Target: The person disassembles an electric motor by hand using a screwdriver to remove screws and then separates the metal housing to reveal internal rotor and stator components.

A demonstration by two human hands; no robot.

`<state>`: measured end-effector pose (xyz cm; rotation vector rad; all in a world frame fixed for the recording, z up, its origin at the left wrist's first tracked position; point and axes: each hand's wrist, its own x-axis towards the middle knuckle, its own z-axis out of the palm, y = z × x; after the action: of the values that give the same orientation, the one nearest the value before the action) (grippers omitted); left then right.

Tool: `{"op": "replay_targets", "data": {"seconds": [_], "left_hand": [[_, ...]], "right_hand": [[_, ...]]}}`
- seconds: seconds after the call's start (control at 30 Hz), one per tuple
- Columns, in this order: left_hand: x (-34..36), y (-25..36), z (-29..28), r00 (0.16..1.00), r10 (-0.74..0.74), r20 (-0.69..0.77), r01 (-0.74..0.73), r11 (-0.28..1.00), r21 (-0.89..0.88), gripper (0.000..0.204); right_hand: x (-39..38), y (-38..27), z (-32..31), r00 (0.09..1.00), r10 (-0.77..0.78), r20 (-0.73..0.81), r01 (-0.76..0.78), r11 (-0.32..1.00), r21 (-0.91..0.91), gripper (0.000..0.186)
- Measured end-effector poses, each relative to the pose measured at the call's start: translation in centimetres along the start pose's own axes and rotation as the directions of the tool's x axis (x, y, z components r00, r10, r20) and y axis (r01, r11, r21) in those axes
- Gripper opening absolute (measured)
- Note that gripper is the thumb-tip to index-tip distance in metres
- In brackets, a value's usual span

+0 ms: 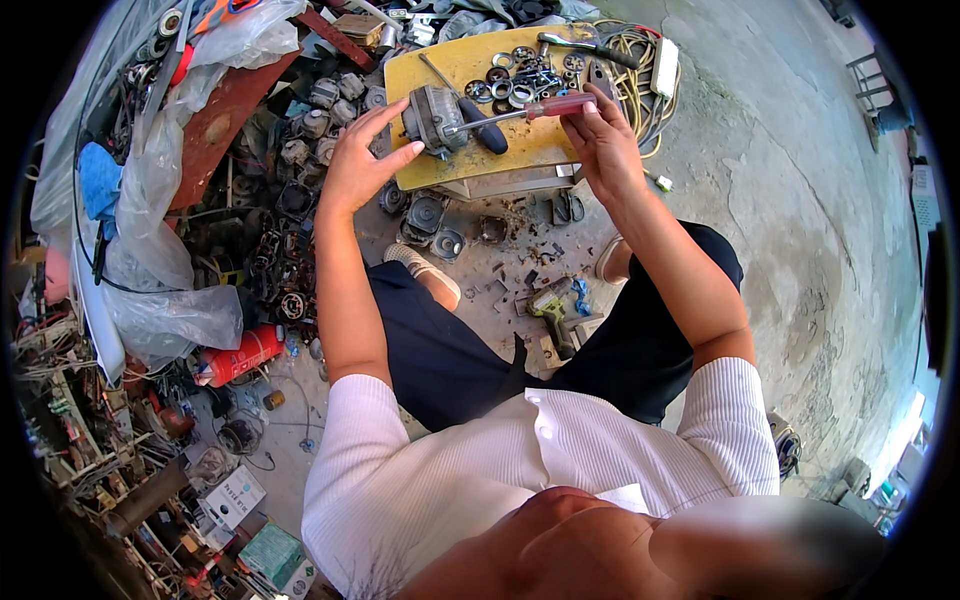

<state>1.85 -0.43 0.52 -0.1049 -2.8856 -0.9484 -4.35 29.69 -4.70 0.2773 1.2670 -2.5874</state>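
Housing (pixel 433 115), grey metal, sits by the table (pixel 540 152)'s left edge, left hand (pixel 358 155) nearer, fingers spread apart at its left side (contact unclear), right hand (pixel 612 150) fingers clamped on red-handled screwdriver (pixel 553 106), long axis running leftward to housing's right side.

The right fingers (pixel 606 106) cover part of the red screwdriver (pixel 550 106)'s handle; just how its tip meets the motor (pixel 432 118) is too small to tell. Whether the left fingers (pixel 402 157) touch the motor is unclear. The red screwdriver's shaft crosses over the blue screwdriver (pixel 490 135), hiding a strip. Some desk (pixel 550 150) parts (pixel 525 80) are too tiny to identify. Far left, the dark rim cuts off the plastic (pixel 150 230); near right, a blurred patch (pixel 765 548) covers what lies there.
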Motion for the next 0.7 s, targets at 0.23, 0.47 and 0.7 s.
{"op": "replay_targets", "data": {"seconds": [0.23, 0.47, 0.7], "left_hand": [[-0.2, 0.0, -0.1, 1.000, -0.007, -0.001, 0.007, 1.000, 0.002, 0.060], [0.0, 0.3, 0.0, 1.000, 0.011, 0.000, -0.011, 1.000, 0.013, 0.060], [-0.2, 0.1, -0.1, 1.000, 0.016, -0.010, -0.016, 0.999, 0.042, 0.060]], "right_hand": [[-1.1, -1.0, 1.4, 0.996, 0.051, -0.070, -0.058, 0.993, -0.106, 0.039], [0.3, 0.4, -0.9, 1.000, 0.014, 0.015, -0.013, 0.999, -0.045, 0.038], [-0.6, -0.6, 0.7, 0.998, 0.045, -0.054, -0.053, 0.988, -0.145, 0.039]]}}
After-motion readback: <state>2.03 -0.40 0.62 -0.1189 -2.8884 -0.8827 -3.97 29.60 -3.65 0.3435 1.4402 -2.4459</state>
